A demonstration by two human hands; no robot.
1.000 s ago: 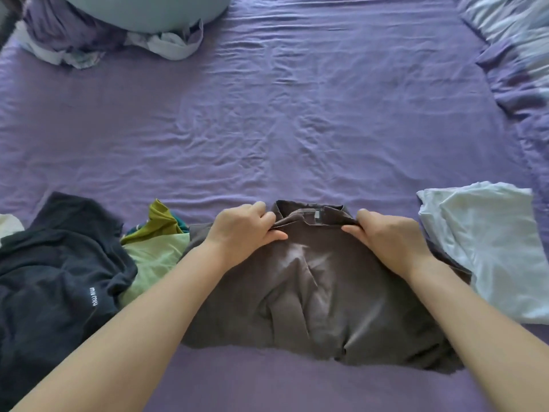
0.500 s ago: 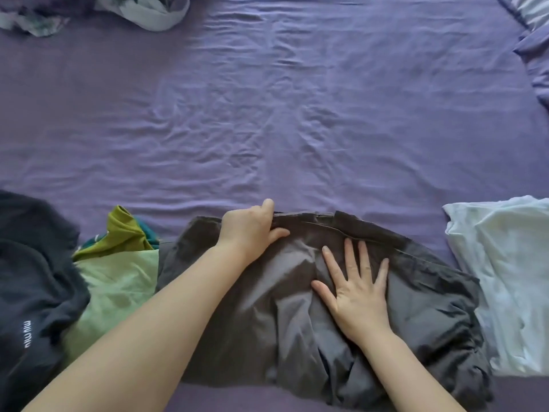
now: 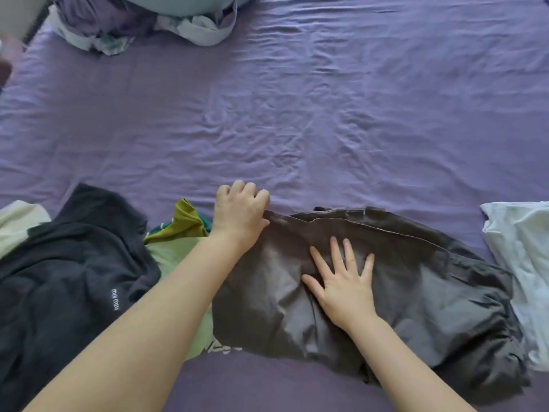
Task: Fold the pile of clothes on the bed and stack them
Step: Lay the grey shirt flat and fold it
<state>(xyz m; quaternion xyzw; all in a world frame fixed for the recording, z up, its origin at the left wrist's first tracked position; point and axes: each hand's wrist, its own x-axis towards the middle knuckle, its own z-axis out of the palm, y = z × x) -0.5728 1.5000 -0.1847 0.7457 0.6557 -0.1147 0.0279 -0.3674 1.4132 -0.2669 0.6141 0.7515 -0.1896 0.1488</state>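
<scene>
Fingers of the left hand [image 3: 241, 215] curl on the crumpled grey cotton garment's [image 3: 416, 281] corner mid-bed while the right hand [image 3: 341, 281] presses it with spread fingers (unfolded, like the dark pile [image 3: 74, 278] beside it).

the far half of the purple bed sheet [image 3: 297, 120] lies bare from left to right. the near strip is crowded: a dark navy garment [image 3: 68, 278] and green clothes [image 3: 178, 251] at left, a grey garment [image 3: 416, 286] in the middle, a pale blue garment [image 3: 523, 257] at right. a bundle of bedding [image 3: 142, 25] blocks the far left corner.
</scene>
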